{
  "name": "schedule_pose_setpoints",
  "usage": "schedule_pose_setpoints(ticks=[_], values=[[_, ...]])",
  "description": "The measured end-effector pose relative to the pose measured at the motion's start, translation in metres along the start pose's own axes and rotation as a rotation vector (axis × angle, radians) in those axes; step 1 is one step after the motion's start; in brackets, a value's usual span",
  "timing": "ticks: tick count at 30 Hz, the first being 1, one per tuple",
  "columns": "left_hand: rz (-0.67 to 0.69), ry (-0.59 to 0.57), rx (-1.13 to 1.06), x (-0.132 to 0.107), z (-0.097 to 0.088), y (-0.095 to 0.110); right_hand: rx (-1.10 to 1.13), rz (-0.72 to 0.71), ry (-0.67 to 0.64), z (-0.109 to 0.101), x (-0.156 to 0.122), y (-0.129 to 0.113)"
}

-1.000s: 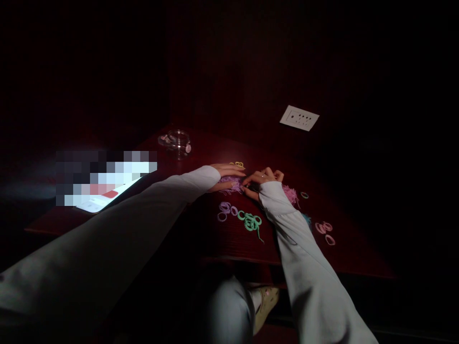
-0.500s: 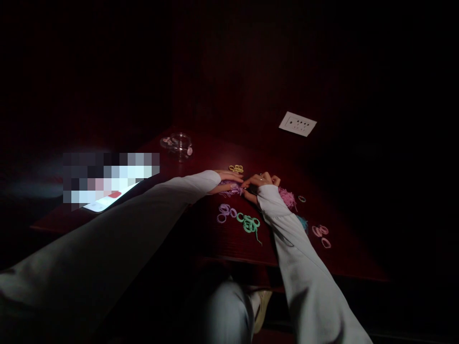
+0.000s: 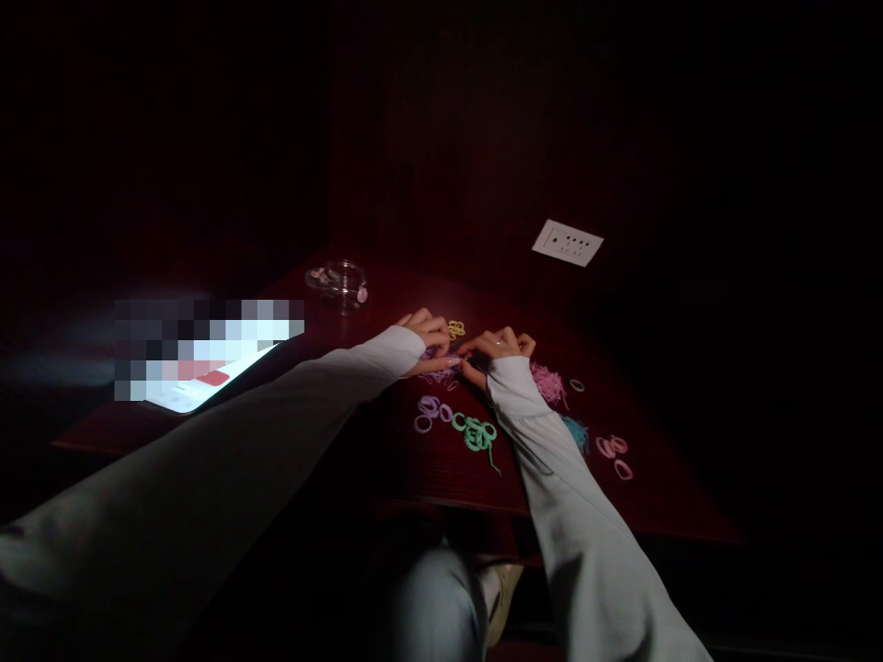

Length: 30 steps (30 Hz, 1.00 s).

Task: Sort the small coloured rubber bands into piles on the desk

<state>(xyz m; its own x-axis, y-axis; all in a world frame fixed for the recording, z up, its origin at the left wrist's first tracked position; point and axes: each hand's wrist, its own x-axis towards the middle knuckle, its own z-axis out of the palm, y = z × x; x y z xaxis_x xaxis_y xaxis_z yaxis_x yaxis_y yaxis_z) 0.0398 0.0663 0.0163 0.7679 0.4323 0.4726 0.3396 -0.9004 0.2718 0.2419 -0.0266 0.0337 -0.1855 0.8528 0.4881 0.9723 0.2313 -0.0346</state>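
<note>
My left hand [image 3: 429,338] is over a loose pile of thin purple strands [image 3: 440,376], its fingers curled and its thumb stretched towards the right hand. Close beside it, the thumb and forefinger of my right hand [image 3: 498,346] pinch at the pile's right edge. Both sets of fingertips nearly meet there, and the bit of strand between them is too small to make out well. Just beyond my hands lie yellow rings [image 3: 456,328]. Nearer to me are purple rings [image 3: 429,407] and green rings [image 3: 475,433] with a loose tail.
Right of my right hand are pink strands [image 3: 549,383], blue strands [image 3: 575,435], a single ring [image 3: 577,385] and pink rings [image 3: 613,447]. A clear jar [image 3: 346,283] stands at the back left of the dark red table [image 3: 441,473]. A lit phone [image 3: 183,397] is at the left; a socket [image 3: 567,243] is on the wall.
My left hand's fingers, stretched out flat before, are now curled in over the purple strands. My right hand keeps its pinch. The whole view has shifted slightly.
</note>
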Motion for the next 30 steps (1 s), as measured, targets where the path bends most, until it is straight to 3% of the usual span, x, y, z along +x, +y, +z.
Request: schedule_pose_setpoints(ticks=[20, 30], values=[[0.004, -0.008, 0.037, 0.0002, -0.0026, -0.0078, 0.025, -0.007, 0.028, 0.0023, -0.0014, -0.0005], [0.000, -0.023, -0.031, 0.0000, 0.0008, 0.0007, 0.043, 0.014, 0.050, 0.0036, -0.0002, -0.0010]])
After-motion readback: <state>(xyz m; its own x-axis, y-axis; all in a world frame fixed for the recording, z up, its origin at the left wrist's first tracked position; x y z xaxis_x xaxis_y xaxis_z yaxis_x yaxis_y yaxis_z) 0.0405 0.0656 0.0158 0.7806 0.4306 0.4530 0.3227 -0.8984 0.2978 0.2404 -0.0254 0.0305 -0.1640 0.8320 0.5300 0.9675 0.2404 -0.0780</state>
